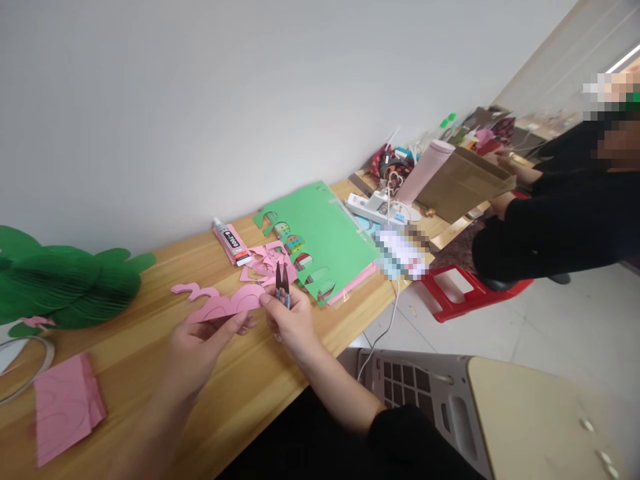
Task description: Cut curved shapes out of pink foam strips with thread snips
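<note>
My left hand (197, 350) pinches a piece of pink paper (227, 303) with scalloped, curved outlines along its top, held above the wooden table. My right hand (295, 323) is closed around a pair of small scissors (283, 287); their dark blades point up and stand slightly apart. The right thumb and fingertip also touch the right end of the pink paper. Just behind the paper lies a wavy pink offcut (193, 291). Pink paper scraps (270, 259) lie beyond my hands, beside a glue tube (231, 241).
A green sheet with cut-outs (325, 233) lies right of the scraps. Leftward are a green honeycomb paper decoration (85, 287), a tape roll (49, 353) and stacked pink paper (65, 407). A power strip (367, 205), red stool (445, 303) and another person's black sleeve (560, 227) are rightward.
</note>
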A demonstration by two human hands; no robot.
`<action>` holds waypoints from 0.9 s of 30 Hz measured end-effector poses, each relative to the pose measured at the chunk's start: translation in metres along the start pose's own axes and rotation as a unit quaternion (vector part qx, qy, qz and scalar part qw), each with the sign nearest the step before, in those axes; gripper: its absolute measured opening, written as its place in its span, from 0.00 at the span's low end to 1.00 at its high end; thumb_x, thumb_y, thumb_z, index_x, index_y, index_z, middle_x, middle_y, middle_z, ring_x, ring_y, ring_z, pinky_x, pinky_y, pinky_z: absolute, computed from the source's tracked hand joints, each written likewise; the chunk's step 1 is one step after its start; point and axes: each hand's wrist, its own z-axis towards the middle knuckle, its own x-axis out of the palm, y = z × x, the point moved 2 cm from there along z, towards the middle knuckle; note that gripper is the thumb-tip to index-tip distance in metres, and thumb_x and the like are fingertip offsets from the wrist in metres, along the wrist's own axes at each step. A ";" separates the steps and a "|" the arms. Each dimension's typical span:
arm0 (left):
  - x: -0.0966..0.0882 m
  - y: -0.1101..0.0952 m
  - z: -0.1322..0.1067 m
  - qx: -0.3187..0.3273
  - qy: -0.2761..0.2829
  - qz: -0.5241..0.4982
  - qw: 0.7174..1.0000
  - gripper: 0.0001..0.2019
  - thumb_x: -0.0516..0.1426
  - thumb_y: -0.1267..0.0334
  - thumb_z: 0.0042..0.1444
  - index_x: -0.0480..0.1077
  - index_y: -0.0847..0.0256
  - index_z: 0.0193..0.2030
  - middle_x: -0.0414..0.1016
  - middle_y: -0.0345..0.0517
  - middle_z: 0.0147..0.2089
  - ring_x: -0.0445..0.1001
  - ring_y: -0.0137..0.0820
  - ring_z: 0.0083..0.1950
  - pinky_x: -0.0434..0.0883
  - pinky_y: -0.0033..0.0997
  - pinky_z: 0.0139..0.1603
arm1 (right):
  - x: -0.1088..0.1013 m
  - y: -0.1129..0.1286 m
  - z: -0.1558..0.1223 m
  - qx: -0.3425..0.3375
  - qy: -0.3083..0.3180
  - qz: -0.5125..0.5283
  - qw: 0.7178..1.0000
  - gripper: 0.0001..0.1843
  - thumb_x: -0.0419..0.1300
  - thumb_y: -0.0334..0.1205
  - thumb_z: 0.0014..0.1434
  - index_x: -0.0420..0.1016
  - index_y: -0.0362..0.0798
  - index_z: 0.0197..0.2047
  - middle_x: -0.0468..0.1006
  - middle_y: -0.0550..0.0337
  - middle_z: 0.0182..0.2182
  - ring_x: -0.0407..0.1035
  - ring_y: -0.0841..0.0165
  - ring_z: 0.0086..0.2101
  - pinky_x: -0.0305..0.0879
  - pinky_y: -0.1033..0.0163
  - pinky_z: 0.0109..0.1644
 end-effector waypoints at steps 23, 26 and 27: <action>-0.020 -0.007 0.003 -0.004 -0.057 -0.083 0.995 0.06 0.70 0.67 0.36 0.78 0.62 0.21 0.81 0.43 0.23 0.78 0.33 0.27 0.77 0.30 0.35 | 0.018 0.002 0.000 -0.007 0.036 -0.076 0.996 0.22 0.72 0.55 0.44 0.68 0.49 0.27 0.57 0.75 0.14 0.48 0.77 0.16 0.43 0.67 0.20; -0.027 -0.011 0.004 0.000 -0.090 -0.108 0.990 0.04 0.69 0.69 0.37 0.79 0.62 0.22 0.82 0.42 0.25 0.78 0.31 0.28 0.76 0.29 0.37 | 0.024 -0.003 0.000 -0.013 0.053 -0.080 0.995 0.26 0.69 0.63 0.45 0.69 0.50 0.29 0.56 0.75 0.14 0.46 0.76 0.16 0.42 0.67 0.20; -0.029 -0.013 0.003 0.006 -0.102 -0.118 0.988 0.04 0.69 0.69 0.38 0.79 0.62 0.23 0.83 0.42 0.26 0.78 0.31 0.29 0.76 0.29 0.39 | 0.026 -0.005 0.000 -0.015 0.062 -0.079 0.995 0.28 0.66 0.67 0.46 0.69 0.50 0.30 0.55 0.75 0.14 0.45 0.76 0.16 0.42 0.67 0.20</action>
